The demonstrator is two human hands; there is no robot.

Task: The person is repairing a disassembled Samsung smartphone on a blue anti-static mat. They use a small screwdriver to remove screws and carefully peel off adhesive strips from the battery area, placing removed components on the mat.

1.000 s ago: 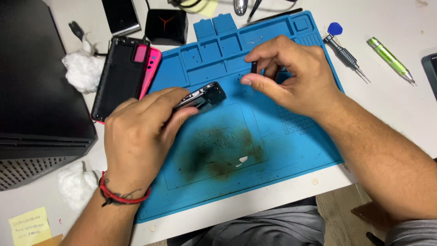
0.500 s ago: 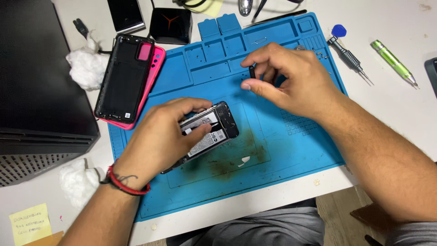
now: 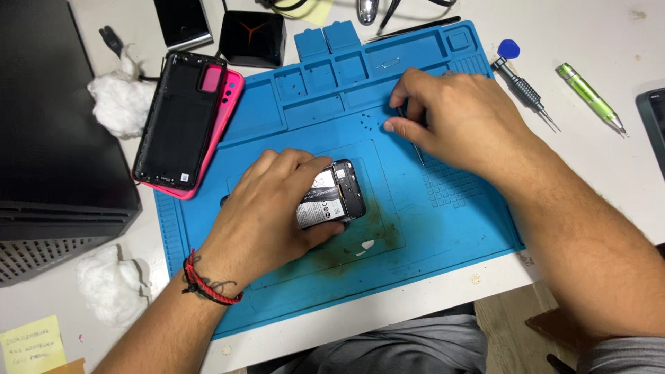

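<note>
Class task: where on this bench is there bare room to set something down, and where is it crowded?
Free: the mat's front strip below the opened phone under the left hand, and white table beyond the green tool. Crowded: the back edge, and around the right hand with its thin tool.

A white and grey label (image 3: 320, 205) is showing on the battery of the opened phone (image 3: 336, 197), which is lying on the blue mat (image 3: 443, 228) under the left hand (image 3: 273, 208). A small white sticker (image 3: 185, 177) is sitting at the bottom edge of the black back cover (image 3: 179, 121). A yellow sticky note (image 3: 28, 344) is lying at the lower left corner. A dark phone screen (image 3: 181, 21) is lying at the top edge.
</note>
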